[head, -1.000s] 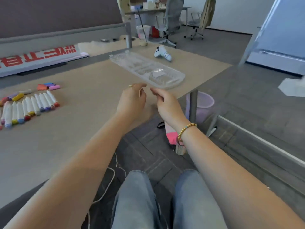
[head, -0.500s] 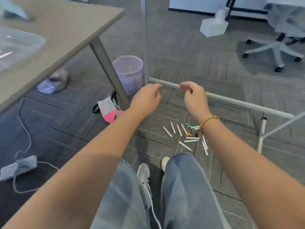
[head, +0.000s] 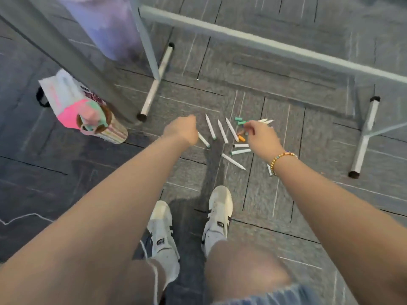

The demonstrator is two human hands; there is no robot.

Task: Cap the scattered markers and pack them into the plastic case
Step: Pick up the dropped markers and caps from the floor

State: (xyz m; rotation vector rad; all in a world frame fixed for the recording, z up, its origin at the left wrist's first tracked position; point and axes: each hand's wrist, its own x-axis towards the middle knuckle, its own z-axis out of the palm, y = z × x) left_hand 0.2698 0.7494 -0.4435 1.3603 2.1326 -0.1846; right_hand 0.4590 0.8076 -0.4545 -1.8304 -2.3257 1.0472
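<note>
Left hand: the left hand [head: 181, 130] is curled into a loose fist, knuckles up, just left of the scattered markers; nothing shows inside it, and whether it touches the floor cannot be told.
Right hand: the right hand [head: 261, 137] reaches down over the pile, fingers pinched together; whether they grip a green cap cannot be told through the blur.
Hands to each other: well apart, with three white markers lying between them.
Bracelet: a beaded bracelet [head: 280, 158] circles the right wrist.
Markers: white-barrelled markers [head: 222, 131] lie loose on the floor, fanned out at 12 o'clock from the shoes; one [head: 203, 139] lies partly under the left hand, another [head: 233, 161] lies slanted nearer the feet.
Caps: green caps [head: 239, 120] sit at 11 o'clock from the right hand; an orange cap [head: 241, 138] lies just left of it.
Plastic case: out of view.
Shoes: two white shoes [head: 218, 208] stand at 6 o'clock from the pile.
Floor: grey carpet tiles [head: 275, 89].
Bag: a pink and white bag [head: 72, 104] lies at 9 o'clock from the left hand, against a table leg [head: 72, 60].
Bin: a pale purple bin [head: 108, 23] stands at 11 o'clock.
Frame: a grey metal frame [head: 264, 44] crosses at 12 to 2 o'clock.
</note>
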